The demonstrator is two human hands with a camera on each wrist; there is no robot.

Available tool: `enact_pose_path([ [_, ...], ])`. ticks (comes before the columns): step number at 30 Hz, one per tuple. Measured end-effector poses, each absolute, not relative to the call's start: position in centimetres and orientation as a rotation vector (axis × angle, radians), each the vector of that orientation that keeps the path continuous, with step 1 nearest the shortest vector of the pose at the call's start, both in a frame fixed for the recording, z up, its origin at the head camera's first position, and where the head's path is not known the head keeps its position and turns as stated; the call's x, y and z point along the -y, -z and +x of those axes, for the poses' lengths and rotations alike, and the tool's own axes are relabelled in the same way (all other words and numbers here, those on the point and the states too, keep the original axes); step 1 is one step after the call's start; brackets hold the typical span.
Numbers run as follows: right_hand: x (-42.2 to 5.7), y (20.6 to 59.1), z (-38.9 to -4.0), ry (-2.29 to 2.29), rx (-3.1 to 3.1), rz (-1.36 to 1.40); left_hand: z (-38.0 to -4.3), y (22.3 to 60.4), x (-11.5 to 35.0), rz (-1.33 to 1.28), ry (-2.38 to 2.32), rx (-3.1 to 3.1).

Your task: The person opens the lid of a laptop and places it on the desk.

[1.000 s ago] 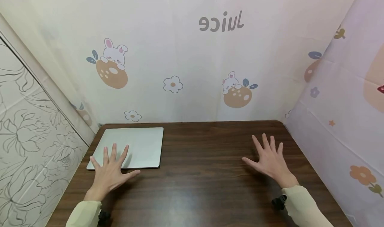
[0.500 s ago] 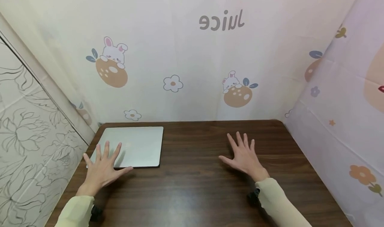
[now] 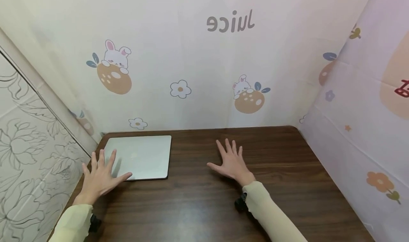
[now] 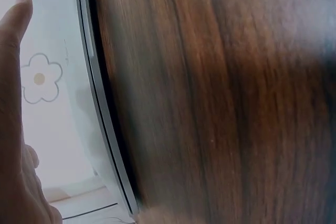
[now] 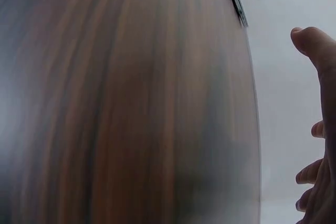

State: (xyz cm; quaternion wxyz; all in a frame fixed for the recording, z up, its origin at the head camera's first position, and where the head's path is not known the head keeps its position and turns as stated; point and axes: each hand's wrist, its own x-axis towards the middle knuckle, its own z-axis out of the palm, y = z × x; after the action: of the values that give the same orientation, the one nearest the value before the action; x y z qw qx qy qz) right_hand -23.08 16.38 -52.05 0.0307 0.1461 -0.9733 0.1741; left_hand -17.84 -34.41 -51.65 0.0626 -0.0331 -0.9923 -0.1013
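Observation:
A closed silver laptop (image 3: 145,156) lies flat at the back left of the dark wooden table. Over its left front corner my left hand (image 3: 98,179) is held with fingers spread, gripping nothing. In the left wrist view the laptop's thin edge (image 4: 105,103) runs beside my thumb (image 4: 16,19). My right hand (image 3: 232,163) hovers over the table to the right of the laptop, fingers spread and nothing held. The right wrist view shows its thumb and several fingertips at the right side, with the laptop's corner (image 5: 236,3) at the top.
The dark wooden table (image 3: 191,206) ends at a pale printed cloth (image 3: 204,57) along the back. Another printed cloth (image 3: 351,128) borders the right side, and a panel with line-drawn flowers (image 3: 25,156) stands at the left. Dark wrist cameras (image 3: 241,202) sit at the cuffs.
My right hand has moved left across the table toward the laptop. The left hand has shifted left, to the laptop's left side. The laptop stays in place; the head view has turned slightly.

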Motion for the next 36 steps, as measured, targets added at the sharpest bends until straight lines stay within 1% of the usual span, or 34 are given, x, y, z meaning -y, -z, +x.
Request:
enact_pose_path([
  [5,-13.6,52.3,-23.6,-0.613,3.037,0.473,-18.4,51.7,34.8,-0.066,0.381,3.005],
  [15,-8.3,52.2,-24.1,-0.710,3.069,0.588,-19.4,51.7,36.2,-0.054,0.384,3.028],
  [21,-4.8,51.9,-23.8,-0.810,3.066,0.692,-19.9,51.8,36.8,-0.019,0.421,3.052],
  [27,-1.9,52.5,-23.0,-0.770,3.077,0.779,-20.5,52.7,37.1,0.008,0.460,3.063],
  [36,0.7,52.9,-22.4,-0.728,3.078,0.869,-21.0,54.1,37.8,0.047,0.499,3.062],
])
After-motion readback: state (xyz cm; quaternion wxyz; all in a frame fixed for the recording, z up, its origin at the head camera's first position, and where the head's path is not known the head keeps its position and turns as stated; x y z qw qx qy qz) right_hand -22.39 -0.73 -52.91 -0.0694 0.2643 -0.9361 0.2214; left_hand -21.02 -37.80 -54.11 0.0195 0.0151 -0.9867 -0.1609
